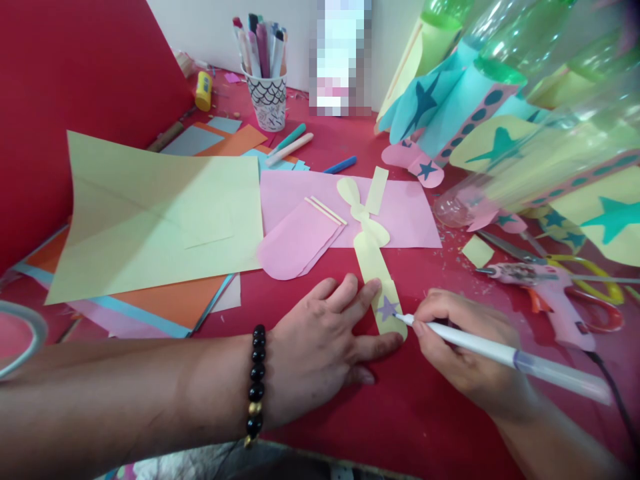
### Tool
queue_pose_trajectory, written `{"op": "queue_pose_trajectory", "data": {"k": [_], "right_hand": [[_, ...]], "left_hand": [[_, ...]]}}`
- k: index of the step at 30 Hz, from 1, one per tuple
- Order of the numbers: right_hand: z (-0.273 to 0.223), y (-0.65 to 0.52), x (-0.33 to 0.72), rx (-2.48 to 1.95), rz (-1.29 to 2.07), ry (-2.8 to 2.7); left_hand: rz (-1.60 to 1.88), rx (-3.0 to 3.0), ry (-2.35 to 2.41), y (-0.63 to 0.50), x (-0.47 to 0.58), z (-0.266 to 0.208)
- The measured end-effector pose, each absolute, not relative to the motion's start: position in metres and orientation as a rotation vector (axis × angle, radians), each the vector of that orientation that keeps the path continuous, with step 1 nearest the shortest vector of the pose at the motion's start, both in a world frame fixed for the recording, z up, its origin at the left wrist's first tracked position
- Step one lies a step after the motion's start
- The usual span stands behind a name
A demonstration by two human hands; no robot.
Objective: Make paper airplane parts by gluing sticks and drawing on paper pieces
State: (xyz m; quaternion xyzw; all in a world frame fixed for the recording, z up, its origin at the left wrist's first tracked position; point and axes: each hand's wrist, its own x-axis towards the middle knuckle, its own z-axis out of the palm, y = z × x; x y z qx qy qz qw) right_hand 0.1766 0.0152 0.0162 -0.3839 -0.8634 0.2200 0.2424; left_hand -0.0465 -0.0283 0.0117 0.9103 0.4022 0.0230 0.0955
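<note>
My left hand (325,333) lies flat with fingers spread, its fingertips pressing on a pale yellow paper strip (370,260). A purple star (387,309) is coloured near the strip's rounded lower end. Pinched in my right hand (460,340) is a white marker pen (470,340), its tip at the star's right edge. Just above the strip sits a yellow paper bow shape (353,193), with a small yellow rectangle (378,190) beside it. Pink rounded paper pieces (300,240) with yellow edging lie to the left, partly on a pink sheet (415,213).
A large yellow sheet (160,227) covers coloured papers at left. Behind stands a patterned cup of markers (267,100), with loose pens (290,148) before it. Decorated plastic bottles (480,200) crowd the right, near a pink glue gun (555,287) and scissors (595,277).
</note>
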Motion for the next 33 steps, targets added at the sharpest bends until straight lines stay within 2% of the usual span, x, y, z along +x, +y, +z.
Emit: {"op": "queue_pose_trajectory", "data": {"k": [33], "right_hand": [[0.018, 0.015, 0.184, -1.052, 0.651, -2.283]], "left_hand": [[0.070, 2.707, 1.183, -0.029, -0.047, 0.010]]}}
